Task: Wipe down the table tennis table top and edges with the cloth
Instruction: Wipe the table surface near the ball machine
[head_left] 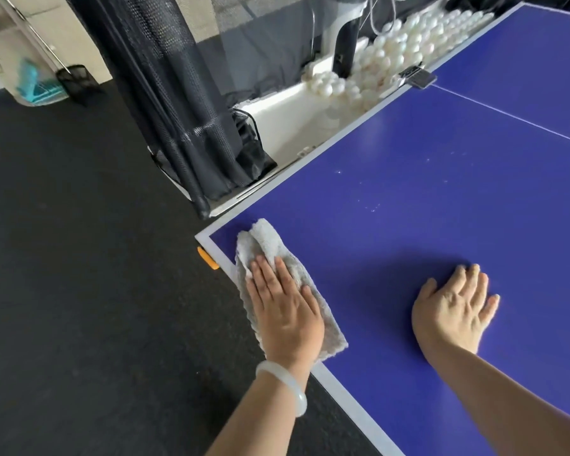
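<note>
The left hand (285,311) lay flat, fingers straight, pressing the grey cloth (267,240) onto the blue table top (441,192) by its left corner, the cloth overlapping the white edge line (343,390). The right hand (454,311) rested open and empty on bare blue surface, well right of the cloth. A white bangle (287,386) circled the left wrist. An orange corner piece (208,258) showed under the corner. Along the far edge ran a white tray (283,126) of white balls (392,44), with dark netting (178,110) bunched at its left end and a black clamp (417,76) gripping the edge.
</note>
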The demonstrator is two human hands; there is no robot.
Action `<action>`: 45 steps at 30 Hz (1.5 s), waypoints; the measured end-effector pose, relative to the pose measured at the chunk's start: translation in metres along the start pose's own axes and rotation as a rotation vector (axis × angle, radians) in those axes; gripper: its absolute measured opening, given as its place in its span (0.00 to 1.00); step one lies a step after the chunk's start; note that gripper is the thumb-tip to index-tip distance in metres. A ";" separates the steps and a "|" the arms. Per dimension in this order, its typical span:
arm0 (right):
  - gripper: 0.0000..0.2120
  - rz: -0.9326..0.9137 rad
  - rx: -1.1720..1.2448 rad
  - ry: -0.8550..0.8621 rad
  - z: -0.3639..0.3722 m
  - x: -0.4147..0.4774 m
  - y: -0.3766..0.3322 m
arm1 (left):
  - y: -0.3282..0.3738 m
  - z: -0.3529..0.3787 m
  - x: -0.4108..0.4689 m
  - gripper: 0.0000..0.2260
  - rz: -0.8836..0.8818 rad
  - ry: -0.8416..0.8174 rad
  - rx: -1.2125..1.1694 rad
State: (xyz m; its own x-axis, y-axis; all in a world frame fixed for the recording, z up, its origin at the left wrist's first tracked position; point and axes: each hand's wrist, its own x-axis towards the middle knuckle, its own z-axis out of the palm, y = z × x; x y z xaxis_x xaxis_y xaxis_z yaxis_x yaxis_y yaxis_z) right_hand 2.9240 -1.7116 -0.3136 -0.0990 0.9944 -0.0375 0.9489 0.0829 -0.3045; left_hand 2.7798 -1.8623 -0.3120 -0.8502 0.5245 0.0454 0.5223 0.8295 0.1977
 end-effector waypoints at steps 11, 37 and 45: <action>0.29 0.008 -0.044 -0.014 -0.001 0.002 -0.004 | -0.045 -0.004 0.102 0.29 -0.198 -0.077 0.129; 0.29 -0.007 0.006 -0.009 -0.002 0.001 0.000 | 0.028 -0.005 0.045 0.28 0.171 -0.093 0.093; 0.28 -0.019 0.058 0.012 -0.007 -0.002 0.002 | 0.036 0.002 -0.014 0.26 0.679 -0.156 -0.015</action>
State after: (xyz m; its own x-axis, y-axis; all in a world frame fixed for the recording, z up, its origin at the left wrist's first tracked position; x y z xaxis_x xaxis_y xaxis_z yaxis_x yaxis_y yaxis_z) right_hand 2.9279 -1.7126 -0.3073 -0.1129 0.9934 -0.0200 0.9278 0.0982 -0.3598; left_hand 2.8110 -1.8392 -0.3077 -0.3152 0.9488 0.0225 0.9333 0.3056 0.1886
